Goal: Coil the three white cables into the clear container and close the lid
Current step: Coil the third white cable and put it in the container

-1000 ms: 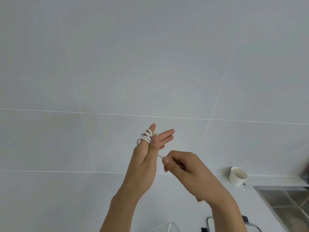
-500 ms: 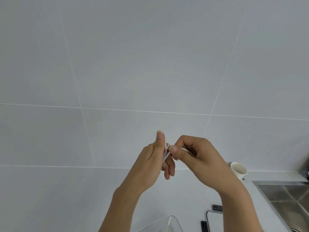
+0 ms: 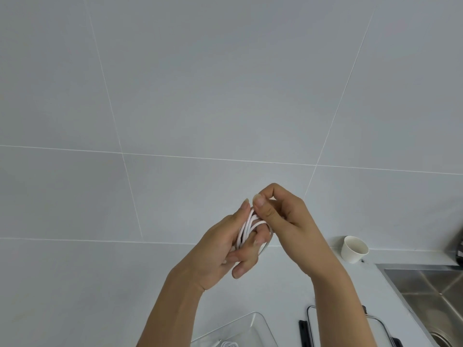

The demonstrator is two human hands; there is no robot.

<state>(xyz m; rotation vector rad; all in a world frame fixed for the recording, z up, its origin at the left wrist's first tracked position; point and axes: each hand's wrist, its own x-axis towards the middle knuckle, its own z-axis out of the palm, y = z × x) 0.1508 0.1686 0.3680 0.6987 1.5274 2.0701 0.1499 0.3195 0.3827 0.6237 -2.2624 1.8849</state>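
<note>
Both hands are meeting in front of the tiled wall, raised above the bench; the left hand is curling its fingers around a coiled white cable, whose loops are lying side by side between thumb and palm; the right hand is closing on the upper end of the same coil, its thumb pressing against the loops while the other fingers are folding behind them; the two hands are touching at the coil.

The clear container is standing open on the bench below the left forearm, at the lower edge of the view; a further piece of white cable is lying inside it, only partly in view. The lid is lying flat on the bench just right of the container, its dark clips showing, with the right forearm passing over most of it.

A white paper cup is standing tilted against the wall at the rear of the bench, well apart from the hands; a steel sink is occupying the right-hand corner.
</note>
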